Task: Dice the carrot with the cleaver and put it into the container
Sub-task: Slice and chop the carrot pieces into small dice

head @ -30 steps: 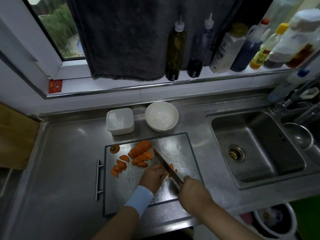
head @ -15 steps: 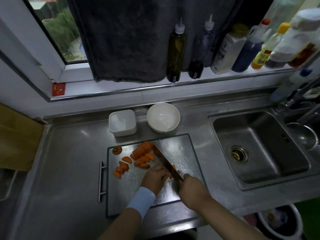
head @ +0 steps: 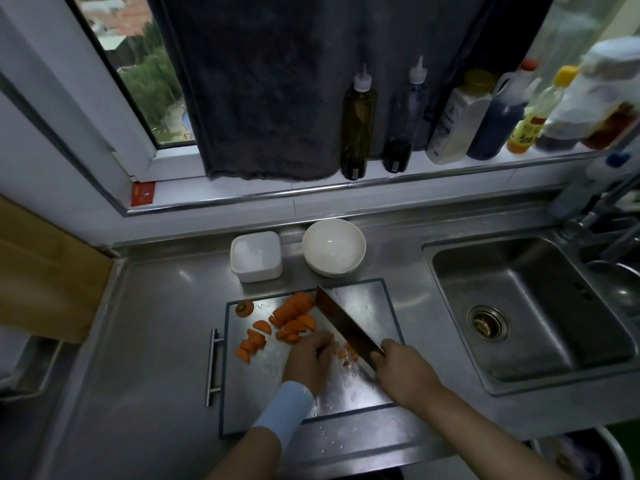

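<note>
Two forearms reach over a steel counter [head: 149, 341] onto the cutting board [head: 367, 303], which lies in front of the person with a bar handle on its left edge. Right of the board, the sink [head: 519, 306] is sunk into the counter.

On the board's near right part, the right hand [head: 401, 372] is wrapped round the handle of the cleaver [head: 346, 323], knuckles up. The dark blade runs diagonally from that hand toward the board's far edge, with its tip near the far middle.

At the board's near middle, just left of the blade, the left hand [head: 308, 362] sits with a pale blue wristband [head: 285, 407] behind it. Its fingers are curled and point down. Whether they pinch a piece beneath them cannot be told.

Just beyond the board's far edge stand a square white container [head: 258, 273] and, to its right, a round white bowl [head: 333, 245].

Half-moon carrot slices [head: 294, 315] lie on the board's left half, orange, some overlapping in a row and some loose. Small diced carrot bits [head: 346, 355] sit between the left fingers and the blade. One carrot stem end [head: 245, 308] rests at the board's far left corner.
</note>
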`<state>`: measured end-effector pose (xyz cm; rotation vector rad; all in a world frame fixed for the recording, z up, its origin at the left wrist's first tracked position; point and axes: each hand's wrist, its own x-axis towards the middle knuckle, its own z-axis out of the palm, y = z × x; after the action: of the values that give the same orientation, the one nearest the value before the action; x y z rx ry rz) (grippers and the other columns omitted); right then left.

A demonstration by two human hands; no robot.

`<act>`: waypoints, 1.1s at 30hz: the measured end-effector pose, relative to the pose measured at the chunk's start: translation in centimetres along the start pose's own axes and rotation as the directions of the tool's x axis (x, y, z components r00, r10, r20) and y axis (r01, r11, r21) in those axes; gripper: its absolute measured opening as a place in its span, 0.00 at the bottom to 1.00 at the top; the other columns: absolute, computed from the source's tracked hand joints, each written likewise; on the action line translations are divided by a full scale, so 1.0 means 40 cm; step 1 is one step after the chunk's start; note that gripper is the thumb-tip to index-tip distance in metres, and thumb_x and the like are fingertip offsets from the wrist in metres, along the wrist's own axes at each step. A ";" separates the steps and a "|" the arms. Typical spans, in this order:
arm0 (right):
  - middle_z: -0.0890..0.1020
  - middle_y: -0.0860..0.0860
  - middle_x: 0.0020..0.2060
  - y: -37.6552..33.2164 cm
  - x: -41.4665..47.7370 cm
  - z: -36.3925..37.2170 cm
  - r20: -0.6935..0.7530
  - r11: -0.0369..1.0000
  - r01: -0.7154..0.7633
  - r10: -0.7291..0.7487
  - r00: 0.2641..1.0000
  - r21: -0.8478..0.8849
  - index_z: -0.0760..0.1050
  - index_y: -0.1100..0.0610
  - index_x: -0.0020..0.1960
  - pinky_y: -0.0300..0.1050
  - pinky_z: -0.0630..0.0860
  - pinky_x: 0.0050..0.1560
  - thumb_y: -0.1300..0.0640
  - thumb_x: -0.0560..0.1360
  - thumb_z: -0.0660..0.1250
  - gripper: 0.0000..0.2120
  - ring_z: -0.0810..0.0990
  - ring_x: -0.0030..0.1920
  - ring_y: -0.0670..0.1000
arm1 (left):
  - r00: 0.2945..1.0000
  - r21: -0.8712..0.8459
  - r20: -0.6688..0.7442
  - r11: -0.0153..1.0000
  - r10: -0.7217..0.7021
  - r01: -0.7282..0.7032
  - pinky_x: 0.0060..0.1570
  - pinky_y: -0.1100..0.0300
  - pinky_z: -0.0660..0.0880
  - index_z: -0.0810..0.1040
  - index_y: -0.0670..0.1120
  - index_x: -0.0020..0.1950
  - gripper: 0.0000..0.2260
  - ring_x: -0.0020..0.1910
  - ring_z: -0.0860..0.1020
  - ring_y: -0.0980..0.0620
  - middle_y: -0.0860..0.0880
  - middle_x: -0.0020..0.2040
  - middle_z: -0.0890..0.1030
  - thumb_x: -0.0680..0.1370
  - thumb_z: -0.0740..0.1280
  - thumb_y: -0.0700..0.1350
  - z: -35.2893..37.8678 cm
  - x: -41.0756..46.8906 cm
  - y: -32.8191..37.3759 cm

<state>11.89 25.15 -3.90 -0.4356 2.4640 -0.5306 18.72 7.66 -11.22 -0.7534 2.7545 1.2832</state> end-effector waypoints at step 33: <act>0.80 0.52 0.45 0.063 0.096 -0.001 -0.041 0.994 0.064 -0.068 0.997 -0.084 0.71 0.53 0.47 0.45 0.70 0.40 0.47 0.82 0.55 0.12 0.76 0.41 0.51 | 0.977 0.580 -0.122 0.811 0.174 -0.072 0.55 0.58 0.69 0.81 0.56 0.54 0.08 0.55 0.73 0.51 0.55 0.57 0.76 0.77 0.66 0.49 -0.115 0.000 -0.011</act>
<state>8.40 25.76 -6.83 -0.5455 2.5275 -0.4711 19.75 4.10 -8.47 -0.6517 3.1040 0.3325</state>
